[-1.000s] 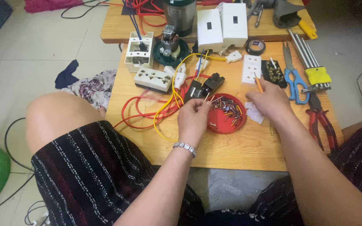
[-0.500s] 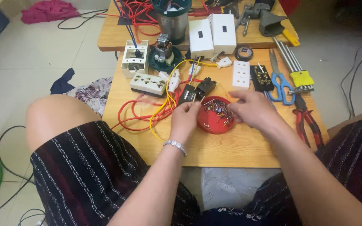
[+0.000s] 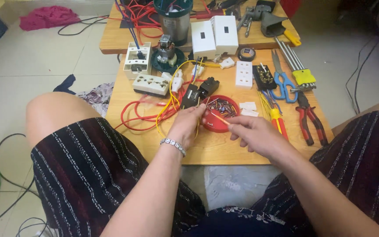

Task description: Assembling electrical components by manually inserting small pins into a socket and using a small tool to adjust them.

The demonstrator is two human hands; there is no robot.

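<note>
Head view: person sits at a low wooden worktop point(image 3: 224, 151), knees either side, both hands over the front edge.

Left hand point(image 3: 185, 127): grip closed, fingertips pinching a yellow wire point(image 3: 168, 103) just left of the red round tray point(image 3: 221, 114). A beaded bracelet point(image 3: 173, 145) is on that wrist. The wire loops back up toward the black module point(image 3: 198, 92) sitting just behind the tray.

Right hand point(image 3: 253, 134): grip closed on a thin orange-handled tool point(image 3: 219, 119), held like a pencil, tip pointing up-left over the tray's rim toward the left fingertips. Can't tell whether the tip touches the wire.

The tray holds a pile of small screws and bits, too small to sort out. Red wire point(image 3: 137, 115) lies coiled on the worktop left of the left hand, under the yellow one.

Around them: white multi-socket block point(image 3: 151, 84) and open white box point(image 3: 137, 60) at back left; small motor point(image 3: 166, 48) behind those; two white switch plates point(image 3: 214, 37) at back centre; white socket plate point(image 3: 244, 74) right of the module. Blue-handled scissors point(image 3: 282, 83), red-and-yellow screwdriver point(image 3: 278, 120) and red-handled pliers point(image 3: 309, 116) lie at the right side, well clear of both hands.
</note>
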